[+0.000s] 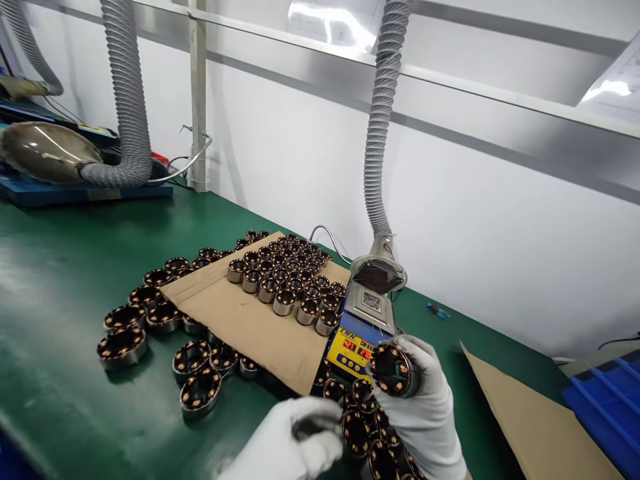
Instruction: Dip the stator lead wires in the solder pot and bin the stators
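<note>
My right hand, in a white glove, grips a metal ring with copper-coloured windings inside, held up in front of the yellow and blue soldering unit. My left hand, also gloved in white, is low in the middle, its fingers curled; whether anything is between them cannot be made out. Several similar rings lie beside and below my hands. Rows of smaller-looking rings stand on a brown cardboard sheet left of the unit.
More rings sit on the green table left of the cardboard. A grey duct hangs down to the unit. Another cardboard sheet and a blue crate are at right. Red-and-blue pliers lie near the wall.
</note>
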The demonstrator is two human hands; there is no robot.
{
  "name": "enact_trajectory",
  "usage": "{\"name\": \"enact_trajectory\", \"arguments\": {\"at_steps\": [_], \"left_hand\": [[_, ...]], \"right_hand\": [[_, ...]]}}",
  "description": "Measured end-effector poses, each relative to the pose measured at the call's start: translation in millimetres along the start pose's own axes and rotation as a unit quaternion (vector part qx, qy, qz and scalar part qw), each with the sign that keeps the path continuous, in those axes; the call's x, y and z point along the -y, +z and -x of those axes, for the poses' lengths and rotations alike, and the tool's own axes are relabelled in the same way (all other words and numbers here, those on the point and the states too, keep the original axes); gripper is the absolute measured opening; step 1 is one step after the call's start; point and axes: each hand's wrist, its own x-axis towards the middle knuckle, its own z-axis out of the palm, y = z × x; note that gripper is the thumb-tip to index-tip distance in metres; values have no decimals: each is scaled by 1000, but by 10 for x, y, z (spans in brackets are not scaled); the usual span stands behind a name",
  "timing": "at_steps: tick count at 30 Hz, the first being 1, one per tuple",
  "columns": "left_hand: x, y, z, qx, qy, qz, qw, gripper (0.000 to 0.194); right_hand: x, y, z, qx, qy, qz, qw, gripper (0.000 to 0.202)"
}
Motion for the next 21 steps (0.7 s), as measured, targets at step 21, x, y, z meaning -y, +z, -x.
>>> {"name": "enact_trajectory", "arguments": {"at_steps": [21], "left_hand": [[-135,-126,-99,-19,210,-188,959,24]], "right_hand": [[-135,-250,-367,288,453,-338,773,57]]}}
